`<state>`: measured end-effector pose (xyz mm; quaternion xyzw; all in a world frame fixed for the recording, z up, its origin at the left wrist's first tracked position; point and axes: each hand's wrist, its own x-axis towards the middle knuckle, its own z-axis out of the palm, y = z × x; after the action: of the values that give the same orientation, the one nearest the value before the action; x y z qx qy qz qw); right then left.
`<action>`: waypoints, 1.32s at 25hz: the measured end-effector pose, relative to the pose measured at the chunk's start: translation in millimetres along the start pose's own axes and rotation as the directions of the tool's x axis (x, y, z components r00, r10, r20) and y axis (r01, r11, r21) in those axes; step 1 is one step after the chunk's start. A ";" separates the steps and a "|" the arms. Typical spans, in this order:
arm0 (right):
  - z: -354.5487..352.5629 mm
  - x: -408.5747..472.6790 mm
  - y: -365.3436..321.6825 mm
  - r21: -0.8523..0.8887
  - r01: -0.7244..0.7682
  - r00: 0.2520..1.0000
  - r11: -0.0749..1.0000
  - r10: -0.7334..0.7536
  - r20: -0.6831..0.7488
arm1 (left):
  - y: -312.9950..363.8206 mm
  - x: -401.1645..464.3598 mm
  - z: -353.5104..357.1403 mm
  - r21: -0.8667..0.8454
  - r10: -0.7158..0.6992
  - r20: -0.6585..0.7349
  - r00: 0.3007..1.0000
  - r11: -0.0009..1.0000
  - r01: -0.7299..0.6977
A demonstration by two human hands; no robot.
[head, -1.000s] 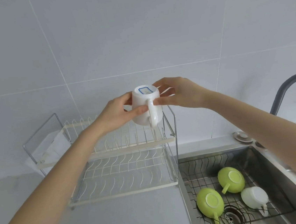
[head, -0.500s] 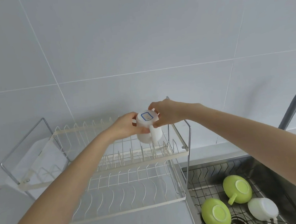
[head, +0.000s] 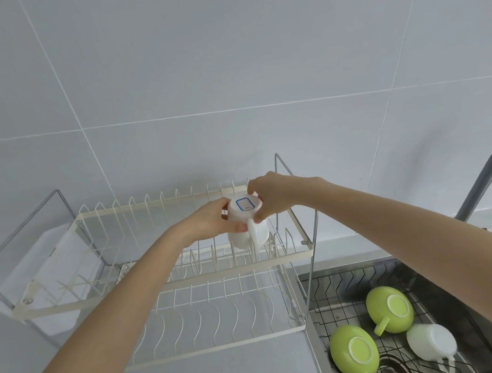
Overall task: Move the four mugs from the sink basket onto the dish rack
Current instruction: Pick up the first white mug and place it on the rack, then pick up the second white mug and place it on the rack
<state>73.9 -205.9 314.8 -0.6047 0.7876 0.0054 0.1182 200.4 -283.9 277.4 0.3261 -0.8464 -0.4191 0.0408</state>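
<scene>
A white mug (head: 248, 230) with a blue label on its base hangs upside down over the right end of the upper tier of the cream wire dish rack (head: 169, 281). My left hand (head: 212, 221) grips its left side and my right hand (head: 273, 195) grips its base and right side. The handle points toward me. Whether its rim touches the rack wires I cannot tell. In the wire sink basket (head: 336, 310) at lower right lie two green mugs (head: 390, 309) (head: 353, 351) and one white mug (head: 431, 346), all upside down.
The rack has a lower tier (head: 216, 317) of curved wires under my arms. A dark grey tap (head: 486, 176) rises at the right edge. The sink drain (head: 391, 371) sits below the basket. A tiled wall stands behind the rack.
Both hands have carried the white mug down and farther from me, from above the rack's right end to just over its upper tier. My view has tilted down.
</scene>
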 end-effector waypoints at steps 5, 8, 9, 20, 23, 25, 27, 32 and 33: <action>-2.2 -0.3 -2.1 -0.045 -0.017 1.000 0.999 0.017 0.020 | 4.9 -1.1 0.3 0.013 0.010 -0.010 1.000 1.000 -0.010; -7.8 -7.7 -2.9 -0.041 0.000 1.000 0.999 0.001 0.005 | 8.7 -6.6 -5.3 0.081 -0.016 -0.021 1.000 0.997 0.017; -10.3 -12.5 -2.2 -0.031 0.016 1.000 0.999 -0.016 -0.017 | 10.7 -10.0 -7.9 0.113 -0.019 -0.036 0.999 0.993 0.023; -28.5 -110.6 40.3 0.017 0.086 0.973 0.996 -0.080 -0.218 | 91.4 -73.5 9.9 0.619 0.276 -0.271 0.922 0.783 -0.052; -25.7 -134.6 68.3 0.019 0.038 0.978 0.999 -0.033 -0.204 | 118.2 -75.6 31.2 0.640 0.318 -0.251 0.914 0.763 -0.090; -23.4 -150.6 91.8 0.018 0.004 0.984 1.000 -0.001 -0.180 | 135.4 -70.9 49.8 0.641 0.316 -0.227 0.921 0.760 -0.103; -20.7 -163.4 114.9 0.018 -0.032 0.989 0.999 0.034 -0.146 | 150.1 -65.8 69.9 0.648 0.314 -0.201 0.928 0.753 -0.114; -2.5 -181.4 167.7 0.045 -0.086 0.993 0.995 0.090 -0.075 | 174.8 -47.9 123.2 0.645 0.295 -0.118 0.948 0.749 -0.153; 2.2 -183.6 177.4 0.050 -0.091 0.994 0.995 0.094 -0.061 | 176.4 -43.1 133.1 0.649 0.273 -0.096 0.957 0.746 -0.148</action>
<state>-50.7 16.8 324.2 -0.5645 0.8180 -0.0267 0.1072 97.3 -90.8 330.1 0.2600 -0.9617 -0.0688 0.0538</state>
